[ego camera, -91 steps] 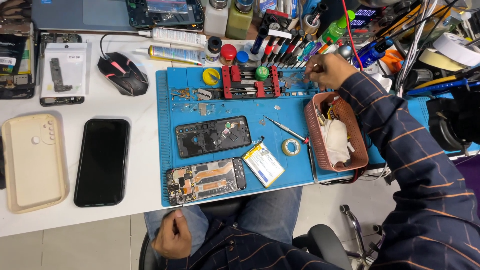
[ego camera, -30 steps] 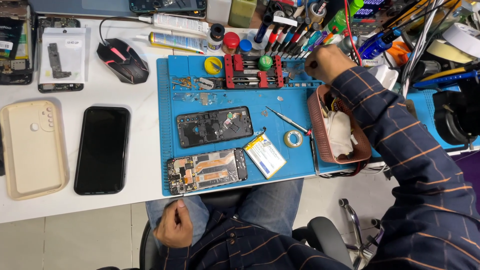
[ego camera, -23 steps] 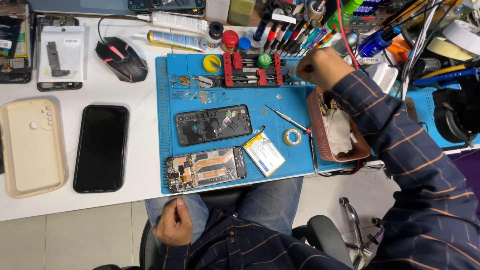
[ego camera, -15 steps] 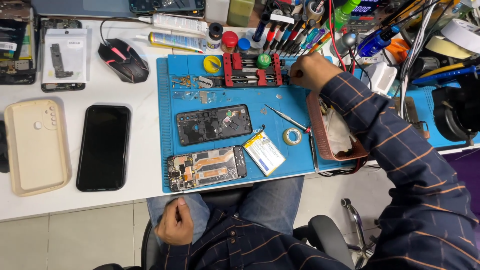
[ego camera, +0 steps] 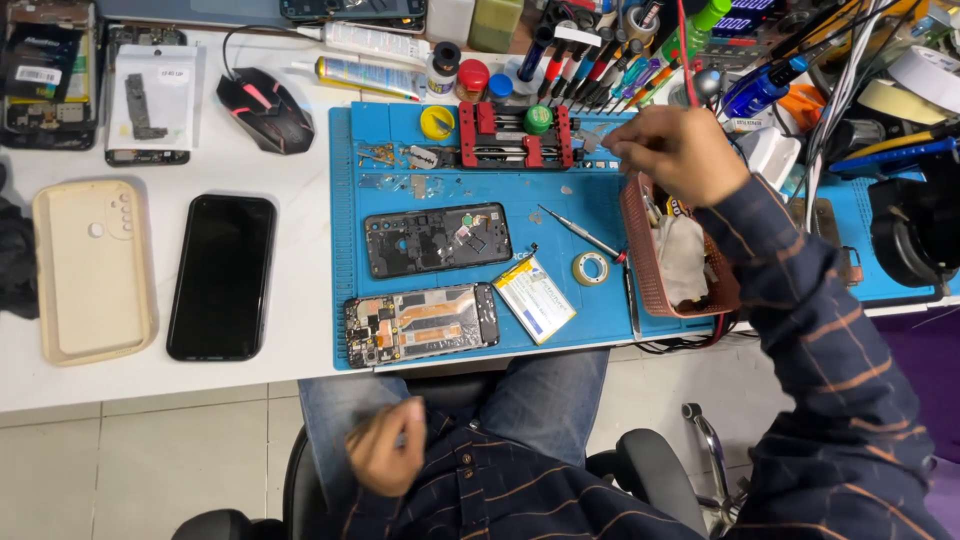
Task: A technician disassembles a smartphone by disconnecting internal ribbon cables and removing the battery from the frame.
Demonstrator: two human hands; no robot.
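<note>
White tabletop (ego camera: 300, 260) — on it a blue mat (ego camera: 590, 210), a black phone (ego camera: 221, 276), a cream case (ego camera: 93, 268), a mouse (ego camera: 265, 108) and a red basket (ego camera: 645, 250).

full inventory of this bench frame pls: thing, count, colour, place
repair mat: 1, blue, desk centre
opened phone body: 1, boards exposed, mat front
phone back frame: 1, black, mat middle
battery: 1, white and yellow, right of opened phone body
tape roll: 1, pale, beside battery
screwdriver: 1, thin, lying on mat
clamp fixture: 1, red, mat back
basket: 1, reddish, mat right edge
mouse: 1, black and red, desk back
phone: 1, black, left of mat
phone case: 1, cream, far left
left hand: at lap, blurred
right hand: above basket, by tool rack
</note>
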